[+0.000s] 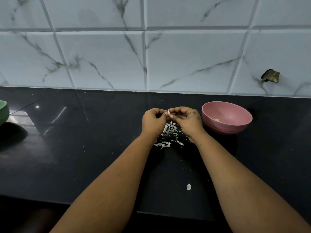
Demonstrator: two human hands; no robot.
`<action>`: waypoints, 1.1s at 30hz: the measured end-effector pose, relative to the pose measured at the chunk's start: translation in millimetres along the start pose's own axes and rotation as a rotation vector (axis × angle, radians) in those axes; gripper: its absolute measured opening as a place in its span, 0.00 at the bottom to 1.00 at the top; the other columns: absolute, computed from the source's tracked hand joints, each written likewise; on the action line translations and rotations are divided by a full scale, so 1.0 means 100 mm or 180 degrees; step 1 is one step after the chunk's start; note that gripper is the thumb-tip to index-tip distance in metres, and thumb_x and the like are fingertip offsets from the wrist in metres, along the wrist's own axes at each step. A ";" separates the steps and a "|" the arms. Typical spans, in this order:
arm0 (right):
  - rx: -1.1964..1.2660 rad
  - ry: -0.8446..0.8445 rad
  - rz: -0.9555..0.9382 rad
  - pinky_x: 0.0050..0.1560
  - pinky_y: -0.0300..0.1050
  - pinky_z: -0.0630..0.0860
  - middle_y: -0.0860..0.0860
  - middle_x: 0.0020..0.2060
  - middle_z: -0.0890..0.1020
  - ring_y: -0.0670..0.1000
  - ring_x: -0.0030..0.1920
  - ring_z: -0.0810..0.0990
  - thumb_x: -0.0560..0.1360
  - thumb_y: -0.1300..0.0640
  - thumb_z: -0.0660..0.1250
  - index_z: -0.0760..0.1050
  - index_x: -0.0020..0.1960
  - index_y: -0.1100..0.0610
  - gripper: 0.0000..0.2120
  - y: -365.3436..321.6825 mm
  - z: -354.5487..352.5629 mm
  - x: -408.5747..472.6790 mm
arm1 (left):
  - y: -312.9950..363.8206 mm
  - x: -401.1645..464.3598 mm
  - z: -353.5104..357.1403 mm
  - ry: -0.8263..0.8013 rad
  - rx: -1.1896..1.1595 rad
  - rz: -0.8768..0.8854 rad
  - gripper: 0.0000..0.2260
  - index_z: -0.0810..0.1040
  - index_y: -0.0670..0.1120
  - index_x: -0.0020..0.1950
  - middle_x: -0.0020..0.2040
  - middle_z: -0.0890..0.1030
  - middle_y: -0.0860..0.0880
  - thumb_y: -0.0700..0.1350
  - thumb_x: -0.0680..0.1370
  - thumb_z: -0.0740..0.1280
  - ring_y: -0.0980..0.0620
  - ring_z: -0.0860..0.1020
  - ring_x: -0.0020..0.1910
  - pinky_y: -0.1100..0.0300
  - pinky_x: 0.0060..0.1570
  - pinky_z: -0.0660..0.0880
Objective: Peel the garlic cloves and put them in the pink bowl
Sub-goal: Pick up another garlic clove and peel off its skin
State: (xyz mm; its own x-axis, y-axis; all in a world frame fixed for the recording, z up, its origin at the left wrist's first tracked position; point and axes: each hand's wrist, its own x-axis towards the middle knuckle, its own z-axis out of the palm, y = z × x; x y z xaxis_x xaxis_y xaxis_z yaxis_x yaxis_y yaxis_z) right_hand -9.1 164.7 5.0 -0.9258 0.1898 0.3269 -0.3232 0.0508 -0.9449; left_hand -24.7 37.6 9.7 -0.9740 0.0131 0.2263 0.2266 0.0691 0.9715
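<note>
Both hands meet over the black counter, a little left of the pink bowl (235,125). My left hand (154,122) and my right hand (187,120) pinch one small pale garlic clove (168,113) between their fingertips, fingers curled around it. Most of the clove is hidden by the fingers. Directly under the hands lies a heap of white garlic skins (170,133). Inside the pink bowl a pale peeled clove (217,120) shows near the bottom.
A green bowl (3,111) sits at the far left edge of the black counter (84,148). One stray white skin scrap (188,186) lies nearer the front edge. A tiled wall rises behind, with a broken hole (270,76) at the right.
</note>
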 end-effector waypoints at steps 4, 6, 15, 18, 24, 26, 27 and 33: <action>0.0029 0.0005 0.0002 0.47 0.41 0.80 0.57 0.42 0.85 0.51 0.43 0.85 0.71 0.71 0.71 0.82 0.47 0.59 0.09 -0.01 0.00 -0.01 | -0.01 0.01 0.00 0.0017 0.0110 0.0022 0.06 0.83 0.44 0.44 0.39 0.85 0.48 0.38 0.79 0.68 0.55 0.84 0.40 0.58 0.47 0.81; 0.0013 0.0009 0.0002 0.46 0.40 0.80 0.56 0.41 0.85 0.50 0.43 0.85 0.71 0.71 0.71 0.82 0.47 0.60 0.09 -0.01 0.00 -0.01 | -0.02 0.01 0.00 0.0015 0.0199 0.0036 0.05 0.83 0.43 0.46 0.40 0.85 0.48 0.39 0.79 0.67 0.54 0.84 0.41 0.58 0.47 0.81; 0.0115 -0.0006 0.0034 0.49 0.41 0.81 0.56 0.42 0.85 0.49 0.44 0.84 0.70 0.72 0.72 0.82 0.46 0.60 0.10 -0.02 0.03 -0.02 | 0.01 -0.01 0.02 0.0019 0.0761 0.0244 0.05 0.78 0.47 0.48 0.43 0.82 0.50 0.40 0.80 0.63 0.52 0.82 0.44 0.56 0.44 0.79; 0.0209 0.0029 0.0066 0.51 0.45 0.81 0.56 0.43 0.85 0.51 0.46 0.85 0.71 0.69 0.73 0.82 0.47 0.60 0.07 -0.01 0.04 -0.02 | 0.01 -0.02 0.02 -0.0031 0.0987 0.0411 0.06 0.76 0.47 0.48 0.46 0.81 0.50 0.40 0.81 0.61 0.51 0.80 0.48 0.55 0.49 0.78; 0.0382 0.0112 0.0346 0.48 0.43 0.82 0.61 0.45 0.84 0.53 0.45 0.84 0.72 0.68 0.72 0.80 0.51 0.66 0.09 -0.02 0.07 -0.02 | -0.02 0.01 0.02 -0.0108 0.1193 0.0523 0.06 0.75 0.46 0.47 0.46 0.80 0.50 0.40 0.81 0.60 0.52 0.79 0.47 0.56 0.46 0.76; 0.0503 0.0079 0.0431 0.46 0.41 0.81 0.60 0.44 0.84 0.51 0.43 0.84 0.73 0.69 0.70 0.79 0.52 0.66 0.07 -0.03 0.07 -0.02 | -0.02 0.02 0.02 -0.0109 0.1121 0.0447 0.06 0.75 0.47 0.47 0.46 0.80 0.49 0.41 0.82 0.60 0.52 0.78 0.45 0.57 0.44 0.74; 0.0552 0.0066 0.0468 0.46 0.40 0.81 0.59 0.44 0.84 0.50 0.42 0.84 0.74 0.69 0.70 0.79 0.51 0.65 0.07 -0.03 0.07 -0.03 | -0.03 0.02 0.01 -0.0125 0.1076 0.0402 0.06 0.75 0.47 0.47 0.46 0.80 0.48 0.41 0.82 0.60 0.52 0.77 0.45 0.58 0.43 0.73; 0.0911 0.0101 0.0718 0.43 0.38 0.81 0.55 0.40 0.84 0.49 0.40 0.84 0.75 0.69 0.68 0.79 0.48 0.61 0.05 -0.06 0.06 -0.03 | -0.05 0.04 0.02 -0.0144 0.0656 0.0083 0.07 0.74 0.50 0.45 0.49 0.81 0.45 0.45 0.82 0.60 0.44 0.80 0.48 0.47 0.49 0.77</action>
State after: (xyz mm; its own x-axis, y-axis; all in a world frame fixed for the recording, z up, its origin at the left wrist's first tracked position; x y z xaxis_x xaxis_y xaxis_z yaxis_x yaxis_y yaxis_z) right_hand -5.3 158.1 10.1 -0.9750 0.1955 0.1057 -0.1574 -0.2714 -0.9495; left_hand -29.7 39.8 5.4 -0.9680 0.0621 0.2432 0.2509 0.2707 0.9294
